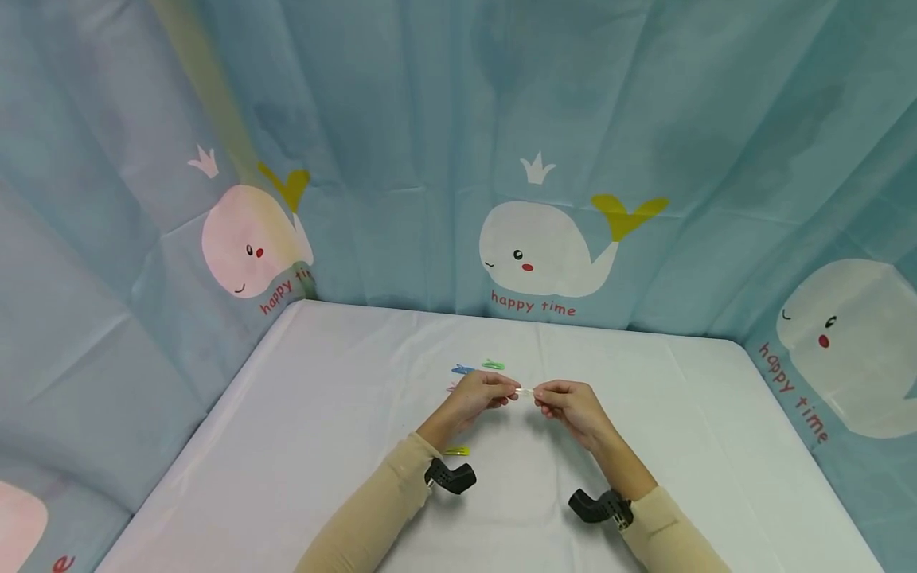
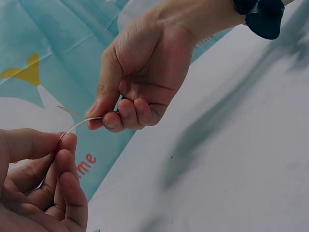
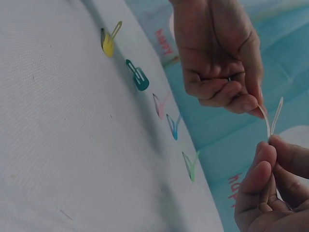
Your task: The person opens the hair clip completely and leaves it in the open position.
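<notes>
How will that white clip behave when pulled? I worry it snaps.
The white clip looks thin and springy: it bows between left hand and right hand. Probably very light. Its opened prongs suggest it flexes rather than snaps.

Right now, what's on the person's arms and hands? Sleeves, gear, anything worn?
Both arms wear long, plain beige knit sleeves to the wrist. A black plastic camera mount sits at each wrist: the left wrist mount, the right wrist mount, the latter with a small metal part. The left hand and right hand are bare, without gloves.
</notes>
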Demonstrator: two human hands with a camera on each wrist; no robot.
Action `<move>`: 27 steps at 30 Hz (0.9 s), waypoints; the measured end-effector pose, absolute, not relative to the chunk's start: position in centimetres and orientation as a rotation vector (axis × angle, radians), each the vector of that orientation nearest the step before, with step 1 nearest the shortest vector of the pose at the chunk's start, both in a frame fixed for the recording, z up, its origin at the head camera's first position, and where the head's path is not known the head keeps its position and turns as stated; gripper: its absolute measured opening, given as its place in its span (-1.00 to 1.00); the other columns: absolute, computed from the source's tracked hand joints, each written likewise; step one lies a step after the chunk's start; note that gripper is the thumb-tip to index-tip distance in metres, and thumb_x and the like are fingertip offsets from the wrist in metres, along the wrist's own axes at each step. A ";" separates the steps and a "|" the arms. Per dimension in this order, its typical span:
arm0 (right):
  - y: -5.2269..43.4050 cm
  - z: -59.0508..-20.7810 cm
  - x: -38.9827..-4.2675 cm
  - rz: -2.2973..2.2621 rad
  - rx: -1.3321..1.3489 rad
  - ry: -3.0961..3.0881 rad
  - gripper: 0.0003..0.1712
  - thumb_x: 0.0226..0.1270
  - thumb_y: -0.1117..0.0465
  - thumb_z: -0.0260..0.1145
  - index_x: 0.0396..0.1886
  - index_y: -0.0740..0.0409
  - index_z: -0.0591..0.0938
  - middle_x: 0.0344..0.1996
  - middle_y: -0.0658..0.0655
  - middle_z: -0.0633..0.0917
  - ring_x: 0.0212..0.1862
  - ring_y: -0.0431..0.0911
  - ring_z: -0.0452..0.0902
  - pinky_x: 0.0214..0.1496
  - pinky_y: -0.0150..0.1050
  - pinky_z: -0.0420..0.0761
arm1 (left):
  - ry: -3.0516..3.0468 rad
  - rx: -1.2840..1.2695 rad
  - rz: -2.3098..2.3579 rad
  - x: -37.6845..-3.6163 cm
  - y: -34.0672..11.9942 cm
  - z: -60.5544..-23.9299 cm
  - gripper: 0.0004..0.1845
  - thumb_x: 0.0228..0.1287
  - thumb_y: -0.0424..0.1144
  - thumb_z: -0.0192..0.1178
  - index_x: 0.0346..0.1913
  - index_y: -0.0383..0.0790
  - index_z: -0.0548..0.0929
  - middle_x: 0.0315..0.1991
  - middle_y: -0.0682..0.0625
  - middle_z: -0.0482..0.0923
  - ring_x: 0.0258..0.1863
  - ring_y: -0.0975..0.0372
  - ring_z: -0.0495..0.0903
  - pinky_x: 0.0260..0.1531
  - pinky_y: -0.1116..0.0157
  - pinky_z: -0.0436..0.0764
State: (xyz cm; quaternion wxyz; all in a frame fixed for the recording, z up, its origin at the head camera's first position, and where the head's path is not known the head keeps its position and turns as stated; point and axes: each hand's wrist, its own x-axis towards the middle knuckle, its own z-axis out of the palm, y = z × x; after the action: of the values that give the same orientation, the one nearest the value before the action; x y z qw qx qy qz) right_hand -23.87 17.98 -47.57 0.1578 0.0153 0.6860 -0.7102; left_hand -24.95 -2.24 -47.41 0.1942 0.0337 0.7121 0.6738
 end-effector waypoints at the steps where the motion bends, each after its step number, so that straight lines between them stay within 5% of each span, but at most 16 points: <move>1: 17.9 -47.6 -24.0 -2.030 0.043 1.966 -0.70 0.34 0.34 0.27 -0.11 0.56 0.59 -0.53 -0.03 0.68 -0.50 -0.25 0.53 -0.39 -0.42 0.58 | 2.018 0.099 1.878 -25.0 -2.3 -47.4 -0.77 0.33 -0.30 0.20 -0.09 -0.38 0.72 -0.39 0.07 0.69 -0.39 0.32 0.54 -0.11 0.21 0.60; 13: 17.4 -47.8 -25.2 -2.018 0.063 2.022 -0.81 0.31 0.34 0.31 -0.21 0.43 0.66 -0.54 -0.01 0.68 -0.50 -0.24 0.54 -0.38 -0.38 0.60 | 2.200 0.124 1.768 -26.2 -2.6 -47.0 -0.81 0.26 -0.30 0.27 -0.14 -0.34 0.74 -0.31 -0.06 0.73 -0.39 0.31 0.56 -0.05 0.12 0.62; 27: 16.8 -49.2 -26.6 -1.916 0.062 2.141 -0.71 0.30 0.35 0.30 -0.12 0.56 0.62 -0.56 0.00 0.68 -0.52 -0.21 0.54 -0.39 -0.34 0.59 | 2.483 0.190 1.512 -26.8 -2.7 -47.4 -0.89 0.18 -0.34 0.32 -0.26 -0.28 0.77 -0.35 -0.09 0.73 -0.44 0.30 0.53 -0.39 0.35 0.52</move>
State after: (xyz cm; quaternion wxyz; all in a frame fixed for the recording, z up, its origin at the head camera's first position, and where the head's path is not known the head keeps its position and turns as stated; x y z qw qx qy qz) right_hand -26.64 16.81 -49.15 0.1333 0.0212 0.7384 -0.6608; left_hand -26.78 -2.72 -47.40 0.1140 0.0647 0.8467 0.5156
